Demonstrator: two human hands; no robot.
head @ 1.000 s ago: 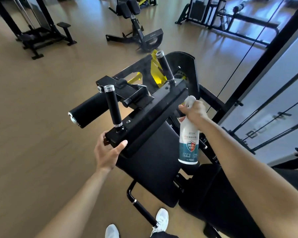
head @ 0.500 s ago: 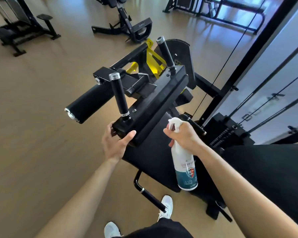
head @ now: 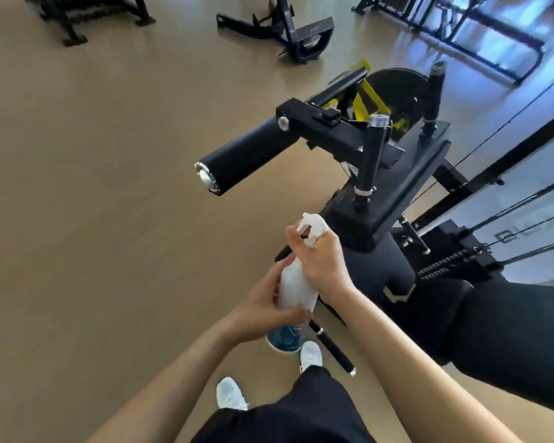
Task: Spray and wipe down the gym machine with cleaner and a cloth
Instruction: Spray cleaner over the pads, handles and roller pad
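A white spray bottle [head: 293,284] with a teal label hangs upright in front of me, left of the black gym machine [head: 394,187]. My right hand [head: 323,260] grips its neck and trigger head from the right. My left hand [head: 263,302] wraps round the bottle's body from the left. The machine's black roller pad [head: 247,155] sticks out to the left above my hands, and an upright handle [head: 371,155] stands on the black platform behind it. No cloth is in view.
The machine's black seat pad [head: 509,330] fills the lower right. A low foot bar [head: 331,348] lies by my white shoes [head: 311,356]. Other gym machines [head: 288,27] stand on the wooden floor at the back. Cables and a frame [head: 506,148] run along the right.
My left hand has left the machine's platform edge and taken hold of the bottle's body. My right hand has carried the bottle left and down, away from the machine.
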